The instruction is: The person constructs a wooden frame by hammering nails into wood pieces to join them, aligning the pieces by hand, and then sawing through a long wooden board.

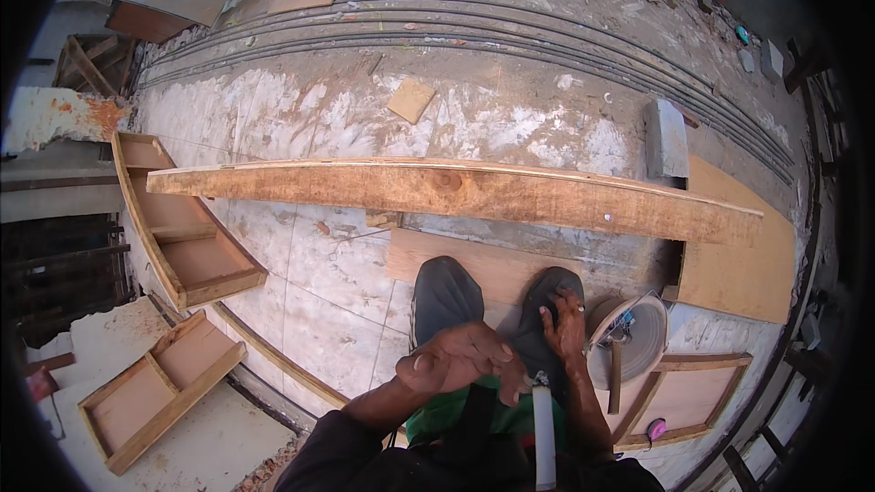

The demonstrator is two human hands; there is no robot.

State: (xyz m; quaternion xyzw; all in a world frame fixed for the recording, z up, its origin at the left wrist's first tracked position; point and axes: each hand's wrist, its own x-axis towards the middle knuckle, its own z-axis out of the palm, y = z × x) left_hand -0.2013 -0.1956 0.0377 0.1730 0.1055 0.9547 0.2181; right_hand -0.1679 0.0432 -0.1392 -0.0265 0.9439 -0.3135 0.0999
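My left hand (465, 355) is in front of my lap, its fingers loosely bent and apart, with nothing seen in them. My right hand (565, 323) rests on my right knee, fingers spread and holding nothing. Close to the view, beside the left fingertips, a white cigarette (544, 437) with an ashy tip points upward; no hand grips it. Beyond my knees a long wooden beam (437, 187) with a thin plywood edge on top lies across from left to right. Just right of my right hand stands a pale round bucket (643, 351) with a wooden-handled tool (614, 378) leaning over its rim.
Wooden frames with panels (196, 260) lie at left, another frame (150, 392) lower left. A framed panel (688, 396) with a pink tape measure (655, 429) lies at right. Plywood (738, 264) sits under the beam's right end, near a grey block (667, 137). Long dark rods (456, 27) cross the floor.
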